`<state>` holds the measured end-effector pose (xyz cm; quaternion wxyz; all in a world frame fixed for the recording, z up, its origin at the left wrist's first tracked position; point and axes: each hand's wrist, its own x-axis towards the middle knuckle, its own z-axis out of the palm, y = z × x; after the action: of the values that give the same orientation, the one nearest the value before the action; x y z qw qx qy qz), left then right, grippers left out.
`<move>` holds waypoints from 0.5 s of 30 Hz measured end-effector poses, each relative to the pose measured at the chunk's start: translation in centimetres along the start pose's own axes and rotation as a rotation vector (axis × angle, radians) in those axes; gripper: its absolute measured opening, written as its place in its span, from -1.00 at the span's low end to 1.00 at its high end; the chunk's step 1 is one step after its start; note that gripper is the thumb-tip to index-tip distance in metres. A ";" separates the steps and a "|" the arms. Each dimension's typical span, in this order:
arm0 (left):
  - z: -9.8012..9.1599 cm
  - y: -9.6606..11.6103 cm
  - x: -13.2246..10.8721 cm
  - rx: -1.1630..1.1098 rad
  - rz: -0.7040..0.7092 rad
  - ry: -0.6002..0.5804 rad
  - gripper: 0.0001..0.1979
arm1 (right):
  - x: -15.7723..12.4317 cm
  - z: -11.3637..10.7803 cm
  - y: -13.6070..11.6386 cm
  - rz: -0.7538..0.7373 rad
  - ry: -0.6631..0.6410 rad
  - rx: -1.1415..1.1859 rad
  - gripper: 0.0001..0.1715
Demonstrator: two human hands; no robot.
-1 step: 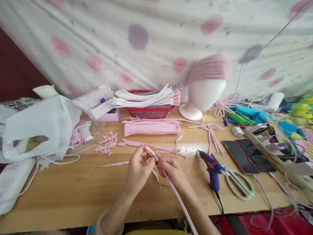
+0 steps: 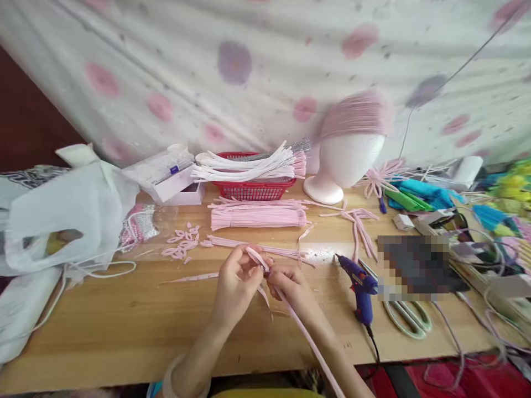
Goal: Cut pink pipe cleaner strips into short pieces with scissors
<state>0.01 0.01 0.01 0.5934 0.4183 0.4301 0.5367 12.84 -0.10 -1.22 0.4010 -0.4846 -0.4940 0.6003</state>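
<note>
My left hand (image 2: 237,283) pinches the looped end of a pink pipe cleaner (image 2: 310,348) between thumb and fingers. Close against it, my right hand (image 2: 293,288) is closed on the same strand, whose long tail runs down past my right forearm. The exact grip point is partly hidden by my fingers. Beneath my hands lies a thin pink strip (image 2: 264,298) on the wooden table (image 2: 136,326). Just beyond them are loose pink pipe cleaners (image 2: 232,242) and a thick pink bundle (image 2: 257,216). Small pink loops (image 2: 182,242) are piled to the left.
To the right lie a blue glue gun (image 2: 362,287) and scissors (image 2: 409,320), beside a pixelated patch. A white foam head (image 2: 352,160) wrapped in pink stands behind. A red basket (image 2: 253,190) holds white pipe cleaners. Plastic bags (image 2: 66,204) crowd the left.
</note>
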 end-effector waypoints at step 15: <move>-0.9 1.7 0.8 0.117 0.147 0.320 -0.69 | -0.2 1.2 -1.0 -0.016 0.041 -0.222 -0.67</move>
<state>-1.27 0.97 1.38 0.4511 0.3919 0.5177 0.6123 11.69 -0.31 -0.11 0.3595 -0.5343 -0.5529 0.5287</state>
